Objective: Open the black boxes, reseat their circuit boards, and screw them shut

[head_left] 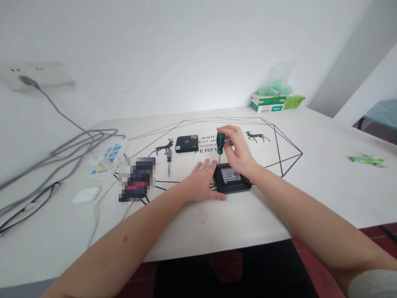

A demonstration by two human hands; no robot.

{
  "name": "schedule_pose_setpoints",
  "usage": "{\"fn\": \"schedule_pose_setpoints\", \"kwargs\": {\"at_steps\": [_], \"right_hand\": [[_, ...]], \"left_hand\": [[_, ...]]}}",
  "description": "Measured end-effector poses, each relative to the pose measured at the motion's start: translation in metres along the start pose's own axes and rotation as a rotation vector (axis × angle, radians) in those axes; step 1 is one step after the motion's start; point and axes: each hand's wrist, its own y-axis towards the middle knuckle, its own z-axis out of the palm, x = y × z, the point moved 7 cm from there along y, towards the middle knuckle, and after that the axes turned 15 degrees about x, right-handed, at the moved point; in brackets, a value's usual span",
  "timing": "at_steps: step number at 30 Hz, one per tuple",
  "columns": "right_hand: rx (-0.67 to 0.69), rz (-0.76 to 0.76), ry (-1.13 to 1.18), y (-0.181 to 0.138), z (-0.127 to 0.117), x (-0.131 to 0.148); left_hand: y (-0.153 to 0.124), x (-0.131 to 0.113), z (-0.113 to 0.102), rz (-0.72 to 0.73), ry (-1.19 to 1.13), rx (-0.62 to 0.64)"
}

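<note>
A black box with a white label [232, 175] lies label up on the white table, near its front edge. My right hand [238, 151] grips a green and black screwdriver [220, 142] by its handle. The screwdriver stands upright, its tip down at the box's far left corner. My left hand [203, 182] lies spread along the box's left side, fingers stretched and thumb at the near left corner. Farther back sits a second black box [187, 143]. Left of it lies another screwdriver [169, 159] with a blue and reddish handle.
At left are a blurred-out phone [138, 180], a white case [87, 195], a power strip [108, 159], grey cables [74, 124] and glasses [31, 205]. Green and white boxes [268, 102] under a plastic bag stand at the back right. A green packet [367, 160] lies far right.
</note>
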Motion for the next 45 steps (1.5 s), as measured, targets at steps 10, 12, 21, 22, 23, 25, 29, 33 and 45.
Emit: {"fn": "schedule_pose_setpoints", "kwargs": {"at_steps": [10,12,21,22,23,25,29,33,45], "right_hand": [[-0.13,0.14,0.059,0.0,-0.009,0.001],[-0.145,0.224,0.081,0.0,-0.007,-0.003],[-0.126,0.251,0.21,-0.002,0.006,-0.007],[-0.118,0.234,0.213,-0.002,0.007,-0.006],[-0.114,0.216,0.199,-0.001,0.006,-0.005],[-0.126,0.171,0.119,0.0,0.003,-0.001],[-0.183,0.064,-0.082,0.0,-0.007,0.011],[-0.19,-0.018,-0.186,0.0,-0.01,0.019],[-0.163,-0.019,-0.218,-0.003,-0.005,0.017]], "left_hand": [[0.0,0.002,0.001,0.003,-0.006,-0.011],[0.0,0.002,0.0,0.0,-0.009,-0.011],[0.0,-0.001,-0.002,-0.028,-0.003,0.012],[0.0,-0.002,-0.002,-0.028,-0.003,0.012],[0.0,-0.002,-0.002,-0.027,-0.002,0.009],[0.0,-0.001,-0.002,-0.023,0.001,0.003],[0.001,0.001,0.0,-0.02,0.009,-0.001],[0.0,0.001,0.0,-0.023,0.021,0.006],[0.002,0.002,0.001,-0.006,0.001,-0.007]]}}
